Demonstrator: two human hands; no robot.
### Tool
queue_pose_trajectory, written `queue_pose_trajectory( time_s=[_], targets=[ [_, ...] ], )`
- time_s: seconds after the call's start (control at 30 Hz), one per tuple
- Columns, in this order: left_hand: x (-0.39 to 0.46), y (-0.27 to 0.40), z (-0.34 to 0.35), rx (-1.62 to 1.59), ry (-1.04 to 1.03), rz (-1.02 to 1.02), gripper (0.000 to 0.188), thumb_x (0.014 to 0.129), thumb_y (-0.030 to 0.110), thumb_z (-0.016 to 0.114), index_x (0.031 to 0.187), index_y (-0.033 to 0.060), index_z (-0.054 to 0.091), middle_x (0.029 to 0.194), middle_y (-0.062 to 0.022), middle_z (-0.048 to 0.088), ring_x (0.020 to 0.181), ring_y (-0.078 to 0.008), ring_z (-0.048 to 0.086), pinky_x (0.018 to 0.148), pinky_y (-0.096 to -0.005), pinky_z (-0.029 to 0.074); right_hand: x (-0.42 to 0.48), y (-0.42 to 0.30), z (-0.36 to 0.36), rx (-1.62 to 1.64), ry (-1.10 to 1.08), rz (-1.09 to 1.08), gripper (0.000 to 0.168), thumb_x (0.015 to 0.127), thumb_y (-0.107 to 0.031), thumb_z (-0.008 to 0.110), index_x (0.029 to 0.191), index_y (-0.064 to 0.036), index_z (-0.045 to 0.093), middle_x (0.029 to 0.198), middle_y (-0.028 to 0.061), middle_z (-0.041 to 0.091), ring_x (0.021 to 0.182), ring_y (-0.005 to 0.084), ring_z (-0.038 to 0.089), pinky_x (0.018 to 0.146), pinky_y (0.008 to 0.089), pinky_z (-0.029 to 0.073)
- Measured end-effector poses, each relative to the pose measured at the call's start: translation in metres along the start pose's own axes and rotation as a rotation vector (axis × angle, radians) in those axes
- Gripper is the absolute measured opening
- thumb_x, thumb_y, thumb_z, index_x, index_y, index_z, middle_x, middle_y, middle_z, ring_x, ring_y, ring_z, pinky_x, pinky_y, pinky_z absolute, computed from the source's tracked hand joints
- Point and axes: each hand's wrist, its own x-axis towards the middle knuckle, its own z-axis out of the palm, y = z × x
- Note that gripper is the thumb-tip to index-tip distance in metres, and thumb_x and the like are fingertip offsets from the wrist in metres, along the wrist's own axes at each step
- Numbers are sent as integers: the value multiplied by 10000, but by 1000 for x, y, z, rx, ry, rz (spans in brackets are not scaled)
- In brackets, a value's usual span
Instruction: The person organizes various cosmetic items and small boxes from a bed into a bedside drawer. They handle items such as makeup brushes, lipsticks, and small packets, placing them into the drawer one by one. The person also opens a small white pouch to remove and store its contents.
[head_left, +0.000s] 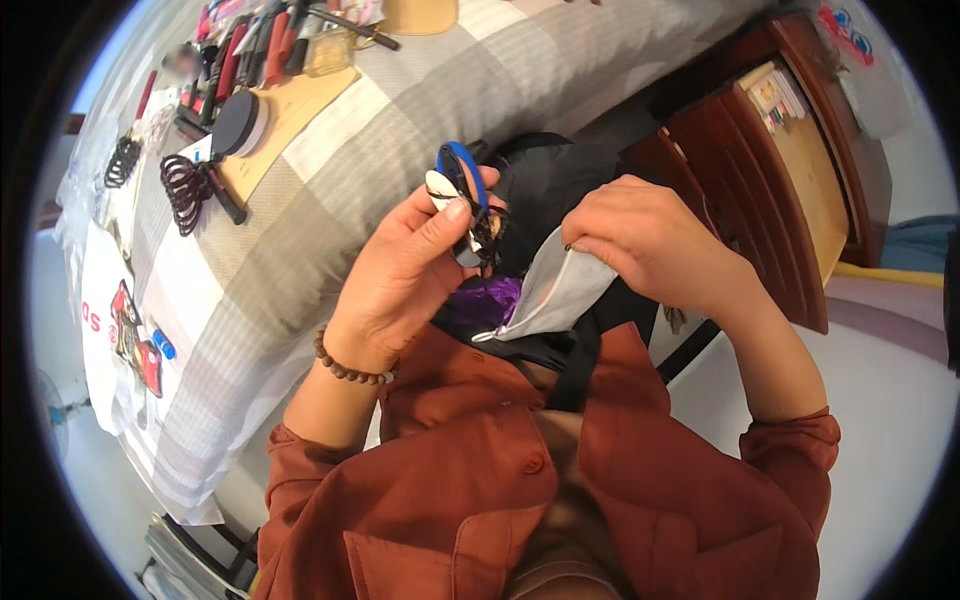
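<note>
My left hand (409, 251), a beaded bracelet (354, 370) at its wrist, is closed around a bunch of small items. Among them are a blue and black band-like piece (469, 169), a white oval piece (444, 189) and a tangle of thin black strands (491, 232); I cannot tell exactly what they are. My right hand (645, 232) pinches the upper edge of a white zippered pouch (574, 289), which hangs tilted with its mouth gaping toward my left hand. Shiny purple fabric (484, 300) shows beneath the left hand, beside a black bag or cloth (540, 180).
A checked bedspread (330, 172) carries several cosmetic tubes (251, 49), a round black-lidded jar (238, 124), coiled hair ties (182, 191) and a white plastic bag (101, 322). At the right, a wooden cabinet door (757, 195) stands ajar near my right arm.
</note>
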Motion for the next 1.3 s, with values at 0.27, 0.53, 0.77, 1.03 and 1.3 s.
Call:
queue_pose_trajectory(
  time_s=[0.27,0.53,0.77,1.03,1.3],
  targets=[
    [-8,-48,38,544,-44,132,227,886,126,571,1077,17,514,1163,-93,532,1018,-137,518,885,-277,404,-25,-7,-8,-323,-37,-122,51,653,-40,582,692,-62,559,652,24,499,639,185,488,621,296,348],
    [-7,-77,55,1044,-5,500,333,780,18,645,1089,-8,523,844,-80,548,727,-192,520,671,-274,437,-45,-11,-18,-329,-91,-75,25,670,-76,587,653,-57,585,661,27,530,671,173,505,629,295,350],
    [-2,-93,48,1395,-99,569,353,741,-43,648,1064,-25,506,812,-102,527,704,-240,534,657,-284,446,-60,1,-15,-256,-30,-71,136,686,-21,568,815,-60,587,727,50,565,773,211,531,689,306,394],
    [7,-85,64,1793,-137,465,167,784,67,607,928,12,542,732,-131,572,698,-317,588,565,-397,461,-78,-3,-11,-91,17,24,232,729,12,532,958,-24,533,852,100,540,837,274,538,692,352,473],
    [35,-94,79,1782,-215,574,136,768,57,612,891,10,578,845,-137,603,758,-315,605,618,-375,495,-98,-1,-14,-82,131,83,230,711,24,529,938,-13,534,855,108,529,848,272,532,687,332,471]
  ],
)
